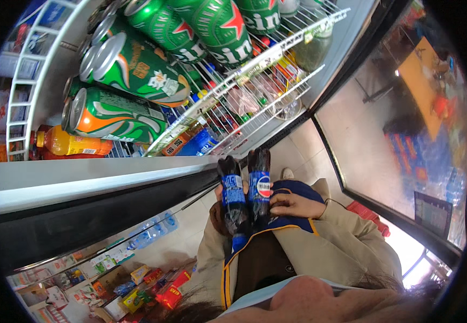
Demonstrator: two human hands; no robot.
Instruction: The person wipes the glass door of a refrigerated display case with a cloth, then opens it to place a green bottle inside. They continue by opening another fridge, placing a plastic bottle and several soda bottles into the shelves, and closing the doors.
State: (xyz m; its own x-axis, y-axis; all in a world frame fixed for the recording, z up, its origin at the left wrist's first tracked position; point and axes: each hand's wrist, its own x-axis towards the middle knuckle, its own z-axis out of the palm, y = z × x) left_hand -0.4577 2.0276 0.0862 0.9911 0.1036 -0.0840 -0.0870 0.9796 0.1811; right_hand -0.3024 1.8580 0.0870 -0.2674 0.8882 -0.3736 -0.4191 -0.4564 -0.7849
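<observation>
My left hand (218,192) grips a dark cola bottle (233,193) with a blue label; most of that hand is hidden behind the bottle. With its fingers at the side of a second, Pepsi-labelled cola bottle (259,186), my right hand (294,205) holds that one. Both bottles are side by side in front of my chest, their bases towards the fridge. Ahead stands the fridge, its white wire shelf (201,105) loaded with green Heineken cans (219,30) and green-and-orange cans (116,117).
The glass fridge door (338,177) stands open to the right. An orange drink bottle (70,140) lies below the cans. A white wire rack (21,97) is at the left. Packaged goods (148,278) and shrink-wrapped water bottles (152,232) are on the floor at lower left.
</observation>
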